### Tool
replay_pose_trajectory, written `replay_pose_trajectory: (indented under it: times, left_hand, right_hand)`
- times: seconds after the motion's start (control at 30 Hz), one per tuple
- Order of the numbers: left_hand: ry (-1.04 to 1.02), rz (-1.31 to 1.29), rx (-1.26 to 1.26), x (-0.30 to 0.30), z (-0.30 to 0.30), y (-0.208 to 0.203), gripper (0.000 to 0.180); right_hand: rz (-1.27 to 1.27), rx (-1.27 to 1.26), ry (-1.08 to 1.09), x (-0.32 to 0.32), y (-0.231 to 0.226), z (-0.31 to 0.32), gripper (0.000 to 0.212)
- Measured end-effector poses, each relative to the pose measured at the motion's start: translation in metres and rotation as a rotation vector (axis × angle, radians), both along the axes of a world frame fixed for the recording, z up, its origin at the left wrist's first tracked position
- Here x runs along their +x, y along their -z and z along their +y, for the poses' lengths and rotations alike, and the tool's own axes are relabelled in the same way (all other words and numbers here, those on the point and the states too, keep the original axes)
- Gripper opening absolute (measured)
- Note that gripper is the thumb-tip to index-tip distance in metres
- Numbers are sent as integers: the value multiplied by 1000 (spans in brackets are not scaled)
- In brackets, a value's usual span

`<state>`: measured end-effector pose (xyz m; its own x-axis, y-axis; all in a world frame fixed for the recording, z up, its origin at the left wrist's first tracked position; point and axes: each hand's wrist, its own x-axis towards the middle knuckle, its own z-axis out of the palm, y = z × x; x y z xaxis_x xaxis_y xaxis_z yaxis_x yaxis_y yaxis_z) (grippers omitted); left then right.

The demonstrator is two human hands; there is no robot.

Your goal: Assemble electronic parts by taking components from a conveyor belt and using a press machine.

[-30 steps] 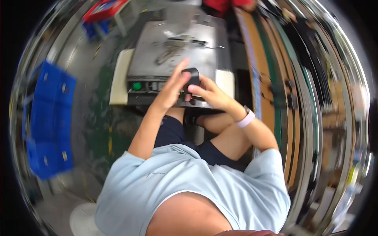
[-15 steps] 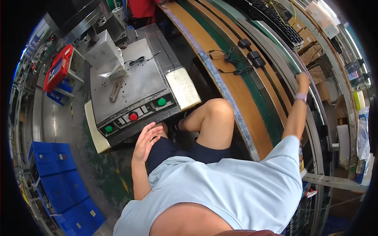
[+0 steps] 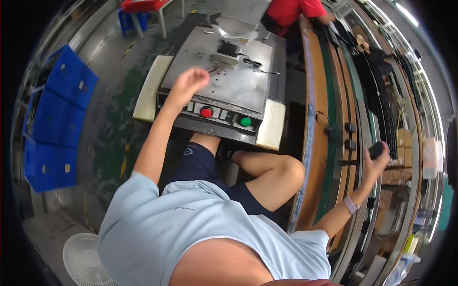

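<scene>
My left hand (image 3: pixel 192 82) hovers over the front of the press's metal plate (image 3: pixel 243 90), near the red button (image 3: pixel 206 111); its curled fingers are blurred. Just beyond it, a black power adapter (image 3: pixel 229 48) sits in a small metal fixture (image 3: pixel 225 58), its bundled cable (image 3: pixel 253 62) lying on the plate. Above that fixture hangs a shiny metal block (image 3: pixel 243 18). Out to the right, beyond the conveyor, my right hand (image 3: pixel 376 164) grips a dark block (image 3: pixel 377 149) that looks like another adapter.
Adapters (image 3: pixel 350 136) with cables lie along the conveyor (image 3: pixel 322 157) at my right. A person in red (image 3: pixel 286 16) works beyond the press. Blue bins (image 3: pixel 59 114) stand at left, with a white fan (image 3: pixel 86 260) below them. A green button (image 3: pixel 245 122) is on the press front.
The view has swung left. My right hand now holds a dark block. My left hand has reached forward over the plate. The metal block has risen, exposing the adapter in the fixture.
</scene>
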<state>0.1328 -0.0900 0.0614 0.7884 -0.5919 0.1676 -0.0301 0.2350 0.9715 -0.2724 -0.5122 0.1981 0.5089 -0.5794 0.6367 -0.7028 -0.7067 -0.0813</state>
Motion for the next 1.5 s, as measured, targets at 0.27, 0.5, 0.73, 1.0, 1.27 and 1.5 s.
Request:
replay_pose_trajectory:
  times: [0.27,0.5,0.73,1.0,1.27,1.5]
  left_hand:
    - [-57,-487,94,152,-78,31,73]
    - [261,-122,-195,144,-48,12,77]
    - [218,534,-846,-2,56,18,75]
    - [-505,-34,135,-51,89,85,44]
    - [-347,-160,97,-47,66,67,36]
    - [-98,-629,121,-81,-32,-41,45]
  right_hand:
    - [-322,441,-731,127,-55,89,48]
    - [-126,864,-893,293,67,108,48]
    - [164,474,-1057,424,124,146,57]
    - [674,-67,-891,399,85,189,91]
    - [849,-16,-817,266,130,206,117]
    - [33,1999,-1378,233,83,242,47]
